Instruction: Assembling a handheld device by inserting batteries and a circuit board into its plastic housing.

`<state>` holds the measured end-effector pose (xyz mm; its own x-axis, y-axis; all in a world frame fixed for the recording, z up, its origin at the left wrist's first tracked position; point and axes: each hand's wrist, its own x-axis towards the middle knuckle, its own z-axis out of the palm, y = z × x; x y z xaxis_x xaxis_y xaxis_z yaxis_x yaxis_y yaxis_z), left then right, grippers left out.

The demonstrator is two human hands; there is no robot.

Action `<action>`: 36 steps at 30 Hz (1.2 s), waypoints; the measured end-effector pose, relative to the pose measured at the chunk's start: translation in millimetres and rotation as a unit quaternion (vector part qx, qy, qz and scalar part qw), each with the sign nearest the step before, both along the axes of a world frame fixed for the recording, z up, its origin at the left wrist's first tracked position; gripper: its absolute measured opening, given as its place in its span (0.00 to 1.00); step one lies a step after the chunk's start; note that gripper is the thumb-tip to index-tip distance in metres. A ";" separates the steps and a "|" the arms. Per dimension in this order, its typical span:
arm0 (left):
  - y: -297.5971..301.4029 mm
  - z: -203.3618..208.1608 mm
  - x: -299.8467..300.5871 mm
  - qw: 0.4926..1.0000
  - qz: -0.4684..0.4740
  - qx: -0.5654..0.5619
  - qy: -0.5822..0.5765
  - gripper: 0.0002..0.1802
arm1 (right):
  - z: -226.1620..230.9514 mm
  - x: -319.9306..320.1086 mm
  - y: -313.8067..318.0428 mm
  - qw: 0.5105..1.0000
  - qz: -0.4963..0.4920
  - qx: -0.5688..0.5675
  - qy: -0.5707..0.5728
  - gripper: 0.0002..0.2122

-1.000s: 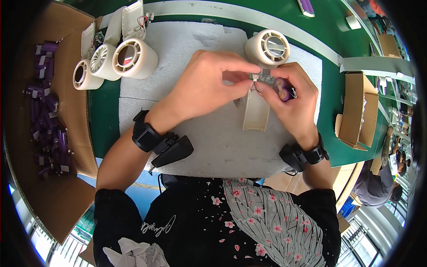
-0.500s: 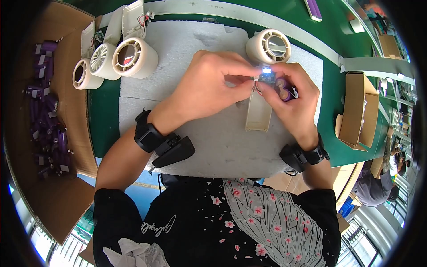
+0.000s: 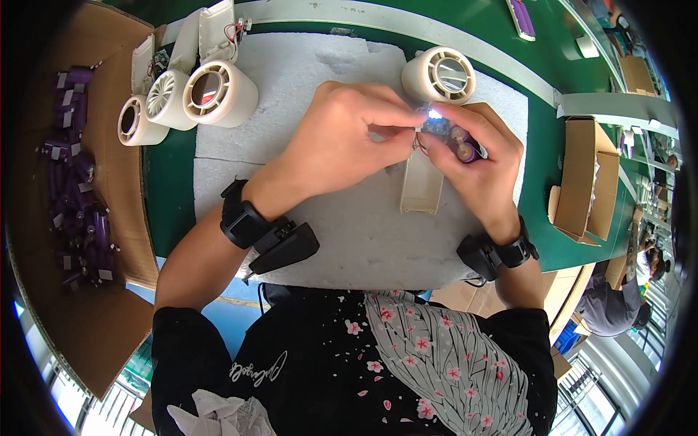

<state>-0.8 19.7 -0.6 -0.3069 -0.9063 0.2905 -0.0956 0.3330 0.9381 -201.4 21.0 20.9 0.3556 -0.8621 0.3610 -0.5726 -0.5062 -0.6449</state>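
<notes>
I see left hand [image 3: 342,138] pinching lit board [image 3: 435,125], right hand [image 3: 476,156] gripping purple cell [image 3: 465,151], both above shell [image 3: 422,182] on foam [image 3: 305,73]. Step judged: wiring check. Next needs seating assembly squarely into shell.

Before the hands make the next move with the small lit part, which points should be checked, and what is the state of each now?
1. Left hand pinches the small circuit board: ok.
2. Right hand holds the purple cell: ok.
3. Light on the board is lit: ok.
4. Wires intact: cannot tell, fingers hide them.
5. Beige cover lies flat on the white foam mat, under the hands: ok.
6. Round fan housing stands apart from the hands: ok.
</notes>
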 end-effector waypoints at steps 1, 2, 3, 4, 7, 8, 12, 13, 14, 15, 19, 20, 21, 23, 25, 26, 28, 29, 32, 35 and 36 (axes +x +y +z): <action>0.1 -0.3 0.5 1.000 -0.004 -0.006 -0.005 0.13 | 0.2 0.1 0.0 1.000 -0.001 0.005 0.001 0.18; 0.3 -0.7 0.9 1.000 -0.008 -0.012 -0.009 0.14 | 0.1 0.2 0.0 1.000 -0.001 0.005 0.001 0.18; 0.4 -1.0 1.1 1.000 -0.011 -0.018 -0.014 0.15 | -0.1 0.3 -0.1 1.000 -0.001 0.005 0.000 0.18; 0.6 -1.3 1.0 1.000 -0.011 -0.017 -0.014 0.15 | -0.3 0.5 -0.2 1.000 -0.001 0.005 -0.001 0.18; 1.3 -1.8 0.5 1.000 -0.008 -0.012 -0.021 0.15 | -0.5 1.0 0.1 1.000 -0.004 0.006 -0.003 0.18; 1.5 -1.6 0.4 1.000 -0.008 -0.012 -0.021 0.15 | -0.5 1.2 0.3 1.000 -0.006 0.008 -0.005 0.18; 2.0 -1.3 0.2 1.000 -0.003 -0.009 -0.022 0.14 | -0.2 1.8 1.3 1.000 -0.010 0.016 -0.011 0.18; 1.8 -1.6 1.2 1.000 -0.010 -0.002 -0.028 0.15 | -0.1 1.8 1.5 1.000 -0.011 0.019 -0.013 0.17; 1.5 -2.0 2.1 0.999 -0.016 0.006 -0.033 0.15 | -0.2 1.6 1.5 1.000 -0.012 0.019 -0.013 0.17; 1.2 -2.3 2.7 0.999 -0.022 0.013 -0.039 0.16 | -0.6 1.7 1.1 1.000 -0.011 0.020 -0.017 0.16; 1.3 -8.9 -1.7 0.999 -0.013 0.027 0.031 0.18 | 0.2 3.0 1.9 0.999 -0.016 0.039 -0.031 0.14; 2.0 -7.1 -3.2 0.999 -0.014 0.027 0.031 0.18 | 0.7 3.5 2.9 0.997 -0.022 0.055 -0.038 0.13; 3.9 -3.1 -4.9 0.999 -0.017 0.035 0.019 0.18 | 0.9 3.6 3.3 0.996 -0.028 0.072 -0.045 0.12; 7.2 2.8 -7.8 0.998 -0.023 0.051 -0.005 0.19 | -2.0 3.2 2.4 0.996 -0.031 0.058 -0.052 0.12; 7.7 2.5 -10.1 0.999 -0.014 0.044 -0.017 0.19 | -4.8 3.3 1.3 0.997 -0.036 0.029 -0.066 0.11; 7.8 2.3 -10.9 0.999 -0.006 0.036 -0.029 0.19 | -4.5 3.6 1.3 0.997 -0.035 0.029 -0.066 0.11; 8.1 2.0 -11.6 0.999 0.002 0.030 -0.041 0.19 | -2.3 4.4 2.1 0.998 -0.037 0.019 -0.053 0.11; 8.2 2.0 -11.7 0.999 0.008 0.032 -0.038 0.19 | -1.0 4.9 2.7 0.998 -0.038 0.014 -0.046 0.10; 9.2 2.5 -11.8 0.998 0.021 0.038 -0.034 0.19 | 4.5 5.4 6.4 0.996 -0.058 0.052 -0.036 0.09; 9.8 5.4 -12.3 0.995 0.039 0.082 -0.041 0.15 | 6.0 5.7 7.4 0.994 -0.071 0.081 -0.030 0.08; 9.4 5.0 -11.8 0.995 0.038 0.082 -0.041 0.15 | 6.4 5.4 7.6 0.993 -0.073 0.092 -0.028 0.08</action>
